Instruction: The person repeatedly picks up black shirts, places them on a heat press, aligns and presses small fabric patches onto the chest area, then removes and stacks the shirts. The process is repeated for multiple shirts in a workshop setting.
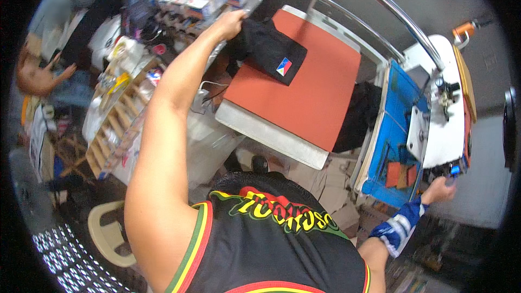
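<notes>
My left hand (234,24) reaches far out, its fingers closed on the edge of a black cloth (268,49). The cloth bears a small red, white and blue flag print and lies partly over the orange-red pad of a flat press bed (320,70). At the far right, my right hand (440,190) is beside a small control unit with a lit blue display (455,169). Its fingers are curled, and whether they hold anything is hidden. A blue and white striped cloth band (400,229) covers part of my right forearm.
A blue panel (382,146) on the white machine body (442,135) stands right of the bed. Curved metal tubes (380,5) run behind it. More black cloth (359,116) hangs by the bed's right edge. Boxes (203,0), a wooden rack (116,125) and a beige chair (108,233) stand left.
</notes>
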The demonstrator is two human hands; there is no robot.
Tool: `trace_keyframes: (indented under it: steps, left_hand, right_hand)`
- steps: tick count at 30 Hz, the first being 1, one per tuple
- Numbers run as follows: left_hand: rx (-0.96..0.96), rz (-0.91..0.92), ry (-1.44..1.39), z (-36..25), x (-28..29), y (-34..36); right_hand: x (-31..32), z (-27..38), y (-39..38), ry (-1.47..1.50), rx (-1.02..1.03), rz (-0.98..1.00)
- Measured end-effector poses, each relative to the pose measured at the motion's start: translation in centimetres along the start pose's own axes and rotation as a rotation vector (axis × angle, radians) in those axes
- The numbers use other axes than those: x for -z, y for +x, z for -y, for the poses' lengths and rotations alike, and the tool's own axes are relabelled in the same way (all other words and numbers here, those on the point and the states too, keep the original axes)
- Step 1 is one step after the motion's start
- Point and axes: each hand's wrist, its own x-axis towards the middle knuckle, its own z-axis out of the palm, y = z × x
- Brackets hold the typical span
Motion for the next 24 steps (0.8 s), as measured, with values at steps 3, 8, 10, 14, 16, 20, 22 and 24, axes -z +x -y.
trace_keyframes:
  steps: [3,8,10,14,16,20,22,24]
  left_hand:
    - [-0.168,-0.013,0.044,-8.5,8.4,0.8]
    - [-0.285,0.046,0.191,-22.3,17.1,-4.5]
    - [-0.376,-0.050,0.146,-24.8,18.2,-8.5]
    - [-0.225,-0.864,-0.049,-25.4,16.6,-20.9]
    - [0.261,-1.052,-0.195,-24.6,12.8,-30.5]
    - [0.770,-0.825,-0.255,-24.5,-2.1,-43.4]
    - [0.808,-1.137,-0.500,-24.5,-7.3,-47.4]
    - [1.203,-1.020,-0.217,-25.1,-8.0,-53.7]
  right_hand:
    - [3.0,10.3,1.0,0.488,0.131,-0.317]
    - [10.9,36.5,-3.3,1.481,0.611,0.377]
    - [15.5,44.7,-6.3,1.621,0.886,0.426]
    - [24.2,53.2,-11.0,1.889,1.020,0.859]
    - [27.8,54.3,-13.3,1.981,1.074,1.040]
    - [36.0,52.7,-19.3,2.009,1.400,1.570]
    - [40.1,50.8,-21.5,2.192,1.612,1.733]
    - [42.8,49.5,-22.5,2.071,1.686,2.019]
